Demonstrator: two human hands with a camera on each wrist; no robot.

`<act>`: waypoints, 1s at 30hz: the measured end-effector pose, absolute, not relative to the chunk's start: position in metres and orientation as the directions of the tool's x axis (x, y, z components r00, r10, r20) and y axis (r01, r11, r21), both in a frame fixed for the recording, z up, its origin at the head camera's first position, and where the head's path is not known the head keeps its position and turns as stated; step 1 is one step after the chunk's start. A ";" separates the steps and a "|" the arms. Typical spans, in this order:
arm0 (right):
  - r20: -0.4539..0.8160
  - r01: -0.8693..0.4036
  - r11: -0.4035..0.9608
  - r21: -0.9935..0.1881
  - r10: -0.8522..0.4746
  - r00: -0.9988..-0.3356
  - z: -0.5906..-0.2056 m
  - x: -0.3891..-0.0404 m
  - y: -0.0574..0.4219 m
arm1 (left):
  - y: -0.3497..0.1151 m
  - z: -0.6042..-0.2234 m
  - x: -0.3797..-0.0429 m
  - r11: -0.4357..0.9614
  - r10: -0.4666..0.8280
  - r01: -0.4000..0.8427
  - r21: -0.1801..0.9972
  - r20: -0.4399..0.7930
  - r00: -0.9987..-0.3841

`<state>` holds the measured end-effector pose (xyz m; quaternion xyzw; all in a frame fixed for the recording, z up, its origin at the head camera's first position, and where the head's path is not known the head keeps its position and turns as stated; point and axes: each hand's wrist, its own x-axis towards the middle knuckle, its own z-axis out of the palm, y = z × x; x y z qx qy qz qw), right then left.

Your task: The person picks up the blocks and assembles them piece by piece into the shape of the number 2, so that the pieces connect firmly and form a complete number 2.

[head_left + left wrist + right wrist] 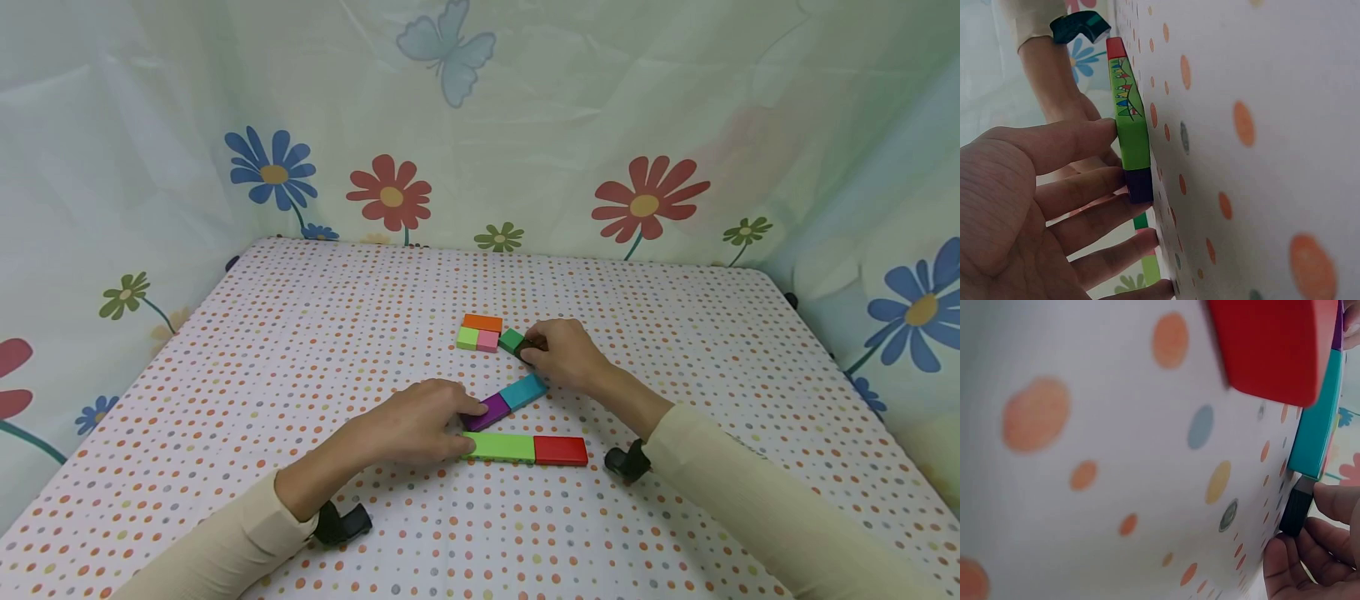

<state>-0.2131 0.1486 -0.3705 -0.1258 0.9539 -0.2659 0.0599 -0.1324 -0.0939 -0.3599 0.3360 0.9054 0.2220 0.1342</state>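
Observation:
My left hand lies at the left ends of two block rows. Its thumb touches the long light green block and its forefinger the purple block; the left wrist view shows these fingers nearly straight. A red block adjoins the long block, and a turquoise block adjoins the purple one, slanting up rightward. Beyond the turquoise block, my right hand pinches a small black block between thumb and fingers. Against it in the head view is a small dark green block; fingers partly hide the black one.
Left of the dark green block stand an orange block, a small light green block and a pink block, grouped together. All rest on a dotted cloth. A flower-printed curtain rises behind the table.

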 end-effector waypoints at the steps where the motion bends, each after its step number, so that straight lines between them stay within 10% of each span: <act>1: -0.048 -0.206 0.828 -0.521 -0.269 -0.962 -0.370 -0.213 0.149 | -0.094 -0.360 -0.132 0.676 0.667 0.547 0.494 -0.095 -0.739; 30: -0.048 -0.244 0.808 -0.537 -0.317 -0.947 -0.365 -0.203 0.170 | -0.093 -0.357 -0.131 0.691 0.649 0.515 0.506 -0.121 -0.751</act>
